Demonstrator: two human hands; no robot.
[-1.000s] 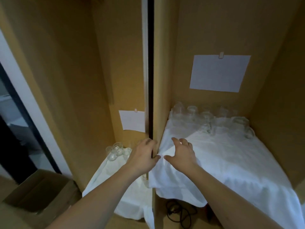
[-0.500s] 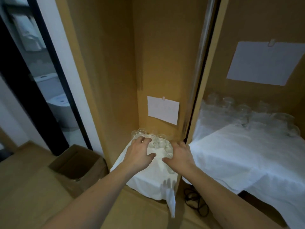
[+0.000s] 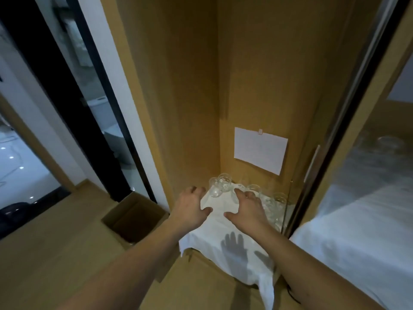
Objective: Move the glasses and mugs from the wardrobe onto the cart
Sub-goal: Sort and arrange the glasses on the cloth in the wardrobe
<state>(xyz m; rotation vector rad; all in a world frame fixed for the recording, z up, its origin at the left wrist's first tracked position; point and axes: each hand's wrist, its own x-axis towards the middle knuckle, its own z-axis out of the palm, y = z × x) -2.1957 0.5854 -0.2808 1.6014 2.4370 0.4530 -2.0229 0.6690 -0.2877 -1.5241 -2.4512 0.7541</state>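
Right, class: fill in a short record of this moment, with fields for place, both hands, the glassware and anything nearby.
place: left wardrobe compartment, wooden walls
shelf cover: white cloth, front edge hanging down
left hand: open, over the cloth's left edge, holding nothing
right hand: open, fingers spread above the cloth
glasses: clear, clustered at the back of the shelf, none lifted yet
back wall: paper sheet
floor, left: open cardboard box

right-side glasses blurred behind door, paper writing illegible, cardboard box partly hidden

Both hands outstretched, fingers spread
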